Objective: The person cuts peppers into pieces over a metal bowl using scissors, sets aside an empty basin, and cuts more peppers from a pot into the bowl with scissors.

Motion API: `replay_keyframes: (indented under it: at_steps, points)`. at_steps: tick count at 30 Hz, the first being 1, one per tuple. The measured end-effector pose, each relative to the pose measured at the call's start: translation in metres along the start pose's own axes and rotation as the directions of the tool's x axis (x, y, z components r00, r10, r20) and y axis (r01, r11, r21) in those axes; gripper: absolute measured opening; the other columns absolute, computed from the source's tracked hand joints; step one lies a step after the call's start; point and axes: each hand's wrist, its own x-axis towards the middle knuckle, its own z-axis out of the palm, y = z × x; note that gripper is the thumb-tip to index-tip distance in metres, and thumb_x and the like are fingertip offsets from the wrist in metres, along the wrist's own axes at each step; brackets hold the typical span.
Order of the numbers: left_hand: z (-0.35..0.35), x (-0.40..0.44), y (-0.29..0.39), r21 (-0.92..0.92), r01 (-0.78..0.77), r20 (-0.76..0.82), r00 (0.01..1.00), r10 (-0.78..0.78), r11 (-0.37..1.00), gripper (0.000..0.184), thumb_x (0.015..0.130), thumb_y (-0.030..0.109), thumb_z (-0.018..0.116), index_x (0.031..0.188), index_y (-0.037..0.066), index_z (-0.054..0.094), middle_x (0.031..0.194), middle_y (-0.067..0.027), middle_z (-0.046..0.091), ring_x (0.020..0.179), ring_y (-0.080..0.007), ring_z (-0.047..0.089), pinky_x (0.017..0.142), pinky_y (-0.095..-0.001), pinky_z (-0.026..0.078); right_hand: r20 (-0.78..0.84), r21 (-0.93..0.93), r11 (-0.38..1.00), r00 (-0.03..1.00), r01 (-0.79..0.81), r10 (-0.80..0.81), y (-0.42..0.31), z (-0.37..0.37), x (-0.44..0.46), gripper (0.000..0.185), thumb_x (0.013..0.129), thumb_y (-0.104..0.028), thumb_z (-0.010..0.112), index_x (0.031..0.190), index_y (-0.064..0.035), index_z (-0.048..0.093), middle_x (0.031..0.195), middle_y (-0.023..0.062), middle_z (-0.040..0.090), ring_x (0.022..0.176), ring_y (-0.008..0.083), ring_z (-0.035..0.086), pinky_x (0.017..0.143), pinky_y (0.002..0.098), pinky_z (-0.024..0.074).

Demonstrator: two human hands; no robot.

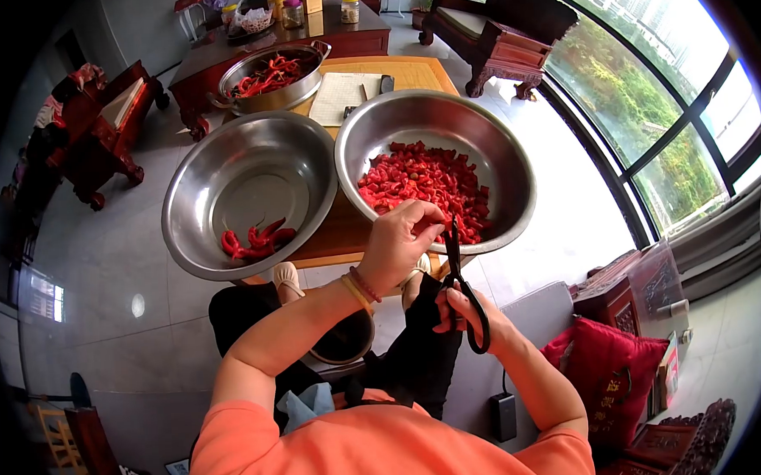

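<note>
My left hand [398, 241] is over the near edge of the right steel basin [509, 168], thumb and fingers pinched together beside the scissor blades. What they pinch is too small to make out. In my right hand [477, 310] is a pair of black scissors [455, 264], blades pointing up and away from me near my left fingertips. Cut red chili pieces [433, 180] lie heaped in the right basin. The left steel basin [183, 195] holds several whole red chilies [257, 241] at its near side.
Behind the basins, a steel pot [288, 95] of long red chilies [276, 72] and an open notebook [336, 95] sit on the wooden table [428, 68]. A dark round container [347, 342] is between my legs. Windows [673, 140] line the right side.
</note>
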Motion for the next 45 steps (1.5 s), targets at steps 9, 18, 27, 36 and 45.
replay_keyframes:
  at_steps: [9,18,27,36,45]
  points:
    - [-0.011,0.019,-0.016,0.173,-0.047,-0.004,0.999,0.048,0.984,0.012,0.077,0.005,0.064,0.087,0.002,0.059,0.081,-0.0084,0.060,0.072,-0.0176,0.060,0.063,-0.0267,0.047,-0.185,0.216,0.974,0.976,-0.072,0.114,-0.016,0.012,0.001,0.042,0.089,-0.043,0.050,0.077,-0.0028,0.050,0.056,0.0012,0.044,0.045,0.0122,0.045,0.051,0.0308,0.0510]
    - [-0.145,0.051,-0.042,0.407,-0.007,-0.108,0.993,0.056,0.913,0.013,0.077,0.008,0.063,0.088,-0.001,0.062,0.081,-0.0082,0.063,0.071,-0.0133,0.059,0.065,-0.0254,0.047,-0.163,0.332,0.942,0.986,0.036,0.020,0.012,-0.014,-0.004,0.045,0.090,-0.050,0.041,0.081,-0.0071,0.048,0.058,0.0005,0.045,0.047,0.0130,0.045,0.053,0.0334,0.0517]
    - [-0.247,-0.007,-0.073,0.780,0.209,0.259,0.751,-0.608,0.590,0.015,0.074,0.014,0.062,0.081,0.001,0.064,0.079,-0.0102,0.066,0.072,-0.0224,0.062,0.068,-0.0309,0.048,-0.192,0.295,0.951,0.981,0.092,-0.036,0.000,-0.004,-0.005,0.041,0.091,-0.046,0.041,0.081,-0.0066,0.048,0.059,0.0017,0.044,0.047,0.0124,0.044,0.052,0.0307,0.0518]
    - [-0.235,-0.004,-0.090,0.851,0.136,0.200,0.810,-0.552,0.508,0.016,0.073,0.021,0.064,0.078,0.006,0.065,0.077,-0.0125,0.065,0.076,-0.0279,0.062,0.068,-0.0368,0.048,-0.187,0.266,0.959,0.981,0.100,-0.050,-0.006,0.002,-0.004,0.041,0.090,-0.046,0.043,0.081,-0.0063,0.049,0.060,0.0017,0.046,0.048,0.0124,0.046,0.053,0.0311,0.0527]
    - [-0.215,-0.001,-0.087,0.824,0.039,0.341,0.763,-0.549,0.566,0.017,0.072,0.020,0.063,0.084,0.009,0.066,0.080,-0.0110,0.065,0.080,-0.0290,0.062,0.070,-0.0378,0.048,-0.212,0.253,0.961,0.976,0.111,-0.057,-0.006,0.003,-0.006,0.041,0.090,-0.046,0.044,0.082,-0.0061,0.050,0.061,0.0017,0.046,0.049,0.0123,0.046,0.054,0.0316,0.0529]
